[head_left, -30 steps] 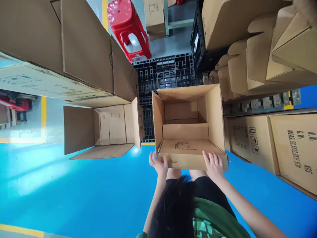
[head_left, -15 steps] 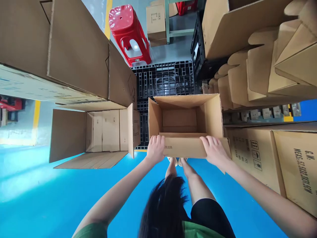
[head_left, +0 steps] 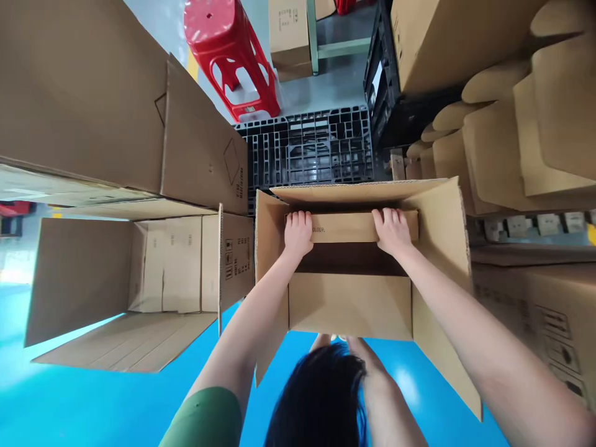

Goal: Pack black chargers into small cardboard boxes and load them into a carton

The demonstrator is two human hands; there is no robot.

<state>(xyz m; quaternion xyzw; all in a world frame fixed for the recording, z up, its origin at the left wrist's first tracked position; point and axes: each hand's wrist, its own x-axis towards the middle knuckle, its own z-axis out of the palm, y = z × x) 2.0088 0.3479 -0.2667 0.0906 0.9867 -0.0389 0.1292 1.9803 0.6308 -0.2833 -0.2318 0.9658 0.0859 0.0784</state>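
Note:
Both my hands grip a flat brown cardboard box, printed "COLOUR:" on its narrow side. My left hand is closed over its left end, my right hand over its right end. The flat box is inside the mouth of a large open carton, close to that carton's far wall. The carton's flaps stand spread to the left, right and near sides. Beneath the flat box the inside is dark, and its bottom is mostly hidden.
At left, another open carton holds several upright boxes, below a large carton. A black plastic pallet and a red stool lie beyond. Folded cardboard pieces line the right, above a printed carton.
My hands have carried the flat box forward from the carton's near edge into its mouth, toward the far wall. The near flap now shows. The camera view has moved closer.

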